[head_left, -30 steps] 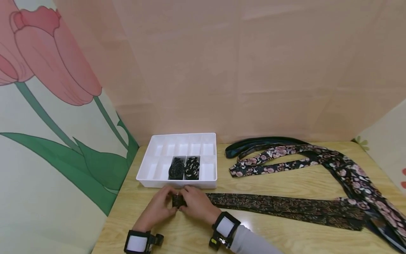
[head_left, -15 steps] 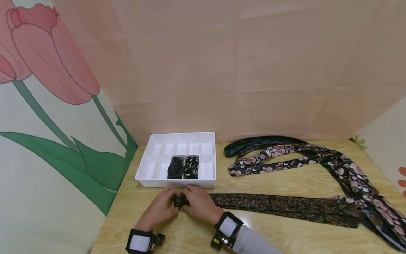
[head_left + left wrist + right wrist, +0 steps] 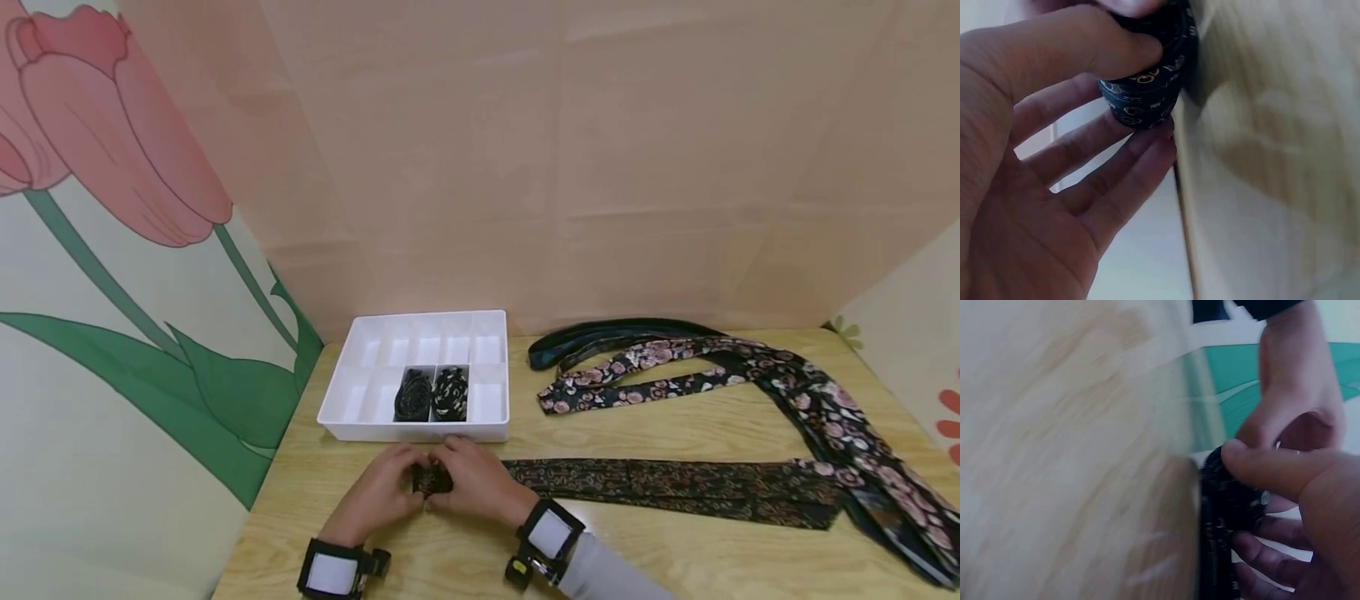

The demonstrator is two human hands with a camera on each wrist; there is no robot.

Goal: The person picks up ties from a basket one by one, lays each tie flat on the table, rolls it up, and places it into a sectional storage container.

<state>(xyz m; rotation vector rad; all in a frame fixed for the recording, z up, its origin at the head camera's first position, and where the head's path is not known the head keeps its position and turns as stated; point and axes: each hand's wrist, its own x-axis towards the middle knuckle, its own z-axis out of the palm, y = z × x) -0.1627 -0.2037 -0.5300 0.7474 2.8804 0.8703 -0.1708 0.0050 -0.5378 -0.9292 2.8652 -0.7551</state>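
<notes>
Markings: the patterned tie (image 3: 570, 477) bears small pale motifs, some ring-shaped in the left wrist view; too small and blurred to tell whether any are letters. Wristband on the right arm carries a yellow patch, not legible.

Orientation: tie lies on the table (image 3: 645, 567) in front of the white tray (image 3: 412, 432), part rolled. Flat length runs left to right, slanting slightly nearer the person at the right, where it is broadest; that end lies beside the floral tie (image 3: 843, 421). Rolled part forms the left end, by the tray's near wall.

Hands: left hand (image 3: 384, 490) and right hand (image 3: 480, 483) hold the roll from either side. Left fingers clamped on it, thumb over one face; right fingers likewise, thumb pressed against it.

Tray: two rolled ties (image 3: 413, 397) (image 3: 450, 394), near row, third and fourth compartments from left.
</notes>
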